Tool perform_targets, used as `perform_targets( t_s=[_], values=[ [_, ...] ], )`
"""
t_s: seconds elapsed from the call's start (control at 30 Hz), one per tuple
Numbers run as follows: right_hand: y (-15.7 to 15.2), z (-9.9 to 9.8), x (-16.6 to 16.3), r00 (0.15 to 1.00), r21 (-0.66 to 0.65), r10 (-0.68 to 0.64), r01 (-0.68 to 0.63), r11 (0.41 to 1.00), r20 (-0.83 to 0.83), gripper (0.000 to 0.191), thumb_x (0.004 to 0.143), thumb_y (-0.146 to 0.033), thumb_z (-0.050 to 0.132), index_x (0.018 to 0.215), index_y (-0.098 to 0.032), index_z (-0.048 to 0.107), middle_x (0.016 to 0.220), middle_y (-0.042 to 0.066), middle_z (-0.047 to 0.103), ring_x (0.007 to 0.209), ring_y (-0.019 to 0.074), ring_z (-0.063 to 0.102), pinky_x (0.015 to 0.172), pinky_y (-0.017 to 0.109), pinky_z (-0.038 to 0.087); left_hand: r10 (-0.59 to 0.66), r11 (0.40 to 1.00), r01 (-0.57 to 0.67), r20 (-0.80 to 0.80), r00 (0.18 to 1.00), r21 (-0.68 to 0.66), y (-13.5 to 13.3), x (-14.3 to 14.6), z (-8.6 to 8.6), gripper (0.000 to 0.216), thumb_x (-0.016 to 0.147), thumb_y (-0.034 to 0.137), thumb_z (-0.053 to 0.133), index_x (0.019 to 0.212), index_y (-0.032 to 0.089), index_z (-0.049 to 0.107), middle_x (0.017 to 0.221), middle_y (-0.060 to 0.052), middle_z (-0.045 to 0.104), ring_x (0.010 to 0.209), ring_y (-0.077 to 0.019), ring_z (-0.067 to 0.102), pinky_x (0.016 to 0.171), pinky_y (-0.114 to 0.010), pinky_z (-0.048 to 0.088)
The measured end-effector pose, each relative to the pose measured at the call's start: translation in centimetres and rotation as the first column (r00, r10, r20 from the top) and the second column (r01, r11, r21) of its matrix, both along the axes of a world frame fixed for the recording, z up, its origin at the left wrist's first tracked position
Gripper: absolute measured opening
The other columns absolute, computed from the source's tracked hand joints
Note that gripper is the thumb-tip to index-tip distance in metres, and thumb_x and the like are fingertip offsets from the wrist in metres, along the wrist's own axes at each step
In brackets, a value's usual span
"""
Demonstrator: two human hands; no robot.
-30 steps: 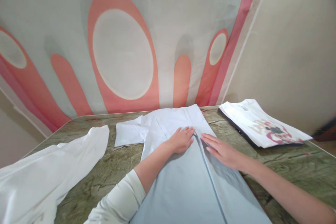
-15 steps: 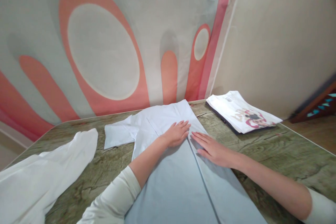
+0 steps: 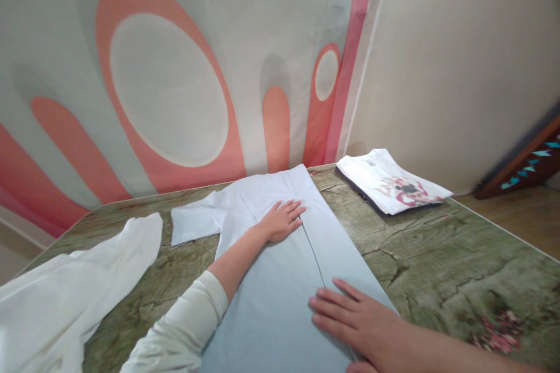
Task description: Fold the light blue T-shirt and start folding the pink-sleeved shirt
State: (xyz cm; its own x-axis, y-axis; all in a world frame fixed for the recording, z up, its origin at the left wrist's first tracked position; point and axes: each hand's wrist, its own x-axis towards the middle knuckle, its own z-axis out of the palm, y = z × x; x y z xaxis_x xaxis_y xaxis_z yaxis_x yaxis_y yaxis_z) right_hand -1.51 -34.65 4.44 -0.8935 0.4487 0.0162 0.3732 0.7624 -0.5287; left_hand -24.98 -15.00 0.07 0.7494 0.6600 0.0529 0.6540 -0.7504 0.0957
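A white T-shirt (image 3: 271,303) lies stretched lengthwise on the wood-grain table (image 3: 437,262), its right side folded over toward the middle and its left sleeve (image 3: 192,222) still spread out. My left hand (image 3: 280,218) rests flat and open on the upper part of the shirt, beside the fold edge. My right hand (image 3: 354,320) lies flat with fingers stretched out on the folded strip, much closer to me.
A loose white garment (image 3: 74,285) lies at the table's left. A stack of folded printed shirts (image 3: 394,186) sits at the far right corner. A fabric backdrop with orange shapes (image 3: 175,87) hangs behind the table. Floor shows at right.
My right hand has slid down along the folded strip toward me. The left hand stays in place on the shirt. The view shifted slightly right.
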Motion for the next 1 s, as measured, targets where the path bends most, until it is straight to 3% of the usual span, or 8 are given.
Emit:
perform_targets(
  t_s=[0.17,0.27,0.43,0.6,0.7,0.8,0.9,1.0],
  values=[
    [-2.6,1.5,-0.1,0.978,-0.198,0.152,-0.179,0.964,-0.144,0.047,0.096,-0.03,0.03,0.142,-0.035,0.022,0.141,-0.004,0.035,0.131,0.0156,0.031,0.112,0.034,0.018,-0.003,1.0,0.004,0.023,1.0,-0.009,0.2,-0.1,-0.2,0.051,0.095,0.051,0.015,0.141,0.029,0.026,0.15,-0.003,0.02,0.137,-0.0204,0.015,0.108,-0.041,0.01],
    [-1.6,1.7,0.4,0.992,-0.242,0.003,-0.033,0.97,-0.124,0.05,0.095,-0.035,0.032,0.143,-0.028,0.021,0.146,0.0,0.026,0.135,0.0171,0.02,0.111,0.033,0.021,-0.004,1.0,0.004,0.02,1.0,-0.018,0.2,0.0,-0.2,0.051,0.095,0.05,0.016,0.141,0.029,0.026,0.15,-0.003,0.02,0.137,-0.0204,0.015,0.108,-0.041,0.01],
    [5.8,-1.8,1.1,0.909,-0.022,-0.415,0.415,0.91,-0.047,0.057,0.094,-0.045,0.03,0.144,-0.019,0.022,0.151,0.007,0.015,0.138,0.0218,0.012,0.112,0.042,0.016,0.04,0.999,-0.04,0.047,0.998,-0.012,-0.3,-0.2,0.2,0.052,0.096,0.047,0.016,0.143,0.026,0.019,0.149,-0.004,0.021,0.136,-0.0192,0.018,0.108,-0.039,0.011],
    [12.7,-5.0,0.3,0.898,0.171,-0.44,0.438,0.882,-0.031,0.063,0.092,-0.051,0.029,0.143,-0.015,0.026,0.149,0.01,0.02,0.137,0.0228,0.016,0.112,0.043,0.017,0.304,0.95,-0.308,0.092,0.948,0.037,-0.9,-5.1,0.6,0.051,0.095,0.043,0.025,0.141,0.022,0.025,0.148,-0.007,0.023,0.136,-0.022,0.019,0.108,-0.042,0.014],
    [14.2,-5.2,-0.8,0.902,0.219,-0.433,0.423,0.879,-0.003,0.065,0.091,-0.054,0.027,0.142,-0.013,0.028,0.149,0.01,0.022,0.137,0.0229,0.016,0.112,0.042,0.016,0.541,0.833,-0.551,0.136,0.83,0.055,-1.3,-11.2,0.5,0.052,0.091,0.039,0.038,0.138,0.018,0.032,0.147,-0.011,0.026,0.136,-0.0255,0.019,0.107,-0.046,0.015],
    [14.9,-4.9,-2.7,0.92,0.234,-0.392,0.379,0.895,0.013,0.066,0.091,-0.054,0.025,0.142,-0.011,0.028,0.149,0.011,0.022,0.137,0.0224,0.016,0.112,0.041,0.016,0.755,0.62,-0.784,0.262,0.601,0.013,-1.9,-17.6,0.4,0.053,0.082,0.033,0.052,0.131,0.015,0.041,0.141,-0.013,0.036,0.133,-0.028,0.024,0.108,-0.043,0.019],
    [15.6,-4.6,-5.8,0.939,0.234,-0.343,0.326,0.916,0.034,0.067,0.091,-0.055,0.024,0.142,-0.01,0.027,0.149,0.011,0.022,0.137,0.0231,0.015,0.112,0.041,0.016,0.848,0.441,-0.895,0.353,0.395,-0.059,-2.5,-21.8,0.3,0.054,0.077,0.029,0.056,0.126,0.009,0.043,0.132,-0.016,0.046,0.127,-0.0269,0.036,0.105,-0.036,0.027],
    [16.3,-4.3,-9.8,0.956,0.232,-0.287,0.267,0.935,0.056,0.067,0.091,-0.054,0.023,0.142,-0.011,0.026,0.149,0.011,0.02,0.137,0.0243,0.013,0.111,0.042,0.014,0.885,0.333,-0.937,0.378,0.272,-0.106,-2.9,-23.5,0.3,0.06,0.075,0.03,0.059,0.127,0.006,0.04,0.129,-0.019,0.047,0.124,-0.0283,0.041,0.101,-0.036,0.034]
  ],
)
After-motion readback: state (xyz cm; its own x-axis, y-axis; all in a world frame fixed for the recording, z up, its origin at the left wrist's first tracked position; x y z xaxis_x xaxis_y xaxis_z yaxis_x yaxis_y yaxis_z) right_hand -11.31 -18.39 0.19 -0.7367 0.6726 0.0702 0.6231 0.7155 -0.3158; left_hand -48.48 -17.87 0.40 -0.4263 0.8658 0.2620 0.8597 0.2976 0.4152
